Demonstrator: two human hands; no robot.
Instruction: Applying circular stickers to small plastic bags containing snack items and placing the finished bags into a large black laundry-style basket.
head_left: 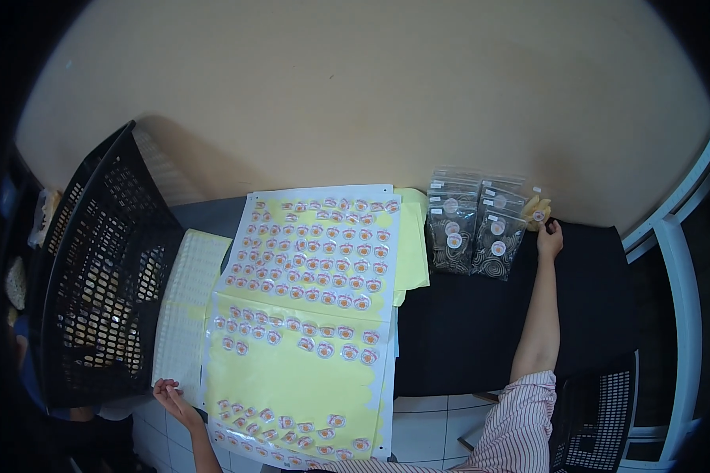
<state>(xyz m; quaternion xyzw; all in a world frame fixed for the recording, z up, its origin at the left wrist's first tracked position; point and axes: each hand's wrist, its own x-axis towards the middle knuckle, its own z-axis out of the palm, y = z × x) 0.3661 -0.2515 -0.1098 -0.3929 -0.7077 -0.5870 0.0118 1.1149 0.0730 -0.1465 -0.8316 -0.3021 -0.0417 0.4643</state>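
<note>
My right hand (pixel 550 238) reaches far across the black table (pixel 465 331) to its back right. Its fingers close on a small clear packet with yellowish contents (pixel 537 210), next to a stack of clear bagged packets with round stickers (pixel 473 229). My left hand (pixel 168 392) rests at the near left, fingers spread, touching the lower corner of a white sheet of small labels (pixel 183 307). Between the hands lie large yellow backing sheets covered with several round orange stickers (pixel 312 315).
A black plastic mesh crate (pixel 102 268) stands tilted at the left, with items inside. A beige wall (pixel 371 94) rises behind the table. Another dark mesh basket (pixel 599 418) sits low at the right, beside a white frame (pixel 678 260). White floor tiles (pixel 426 426) show below.
</note>
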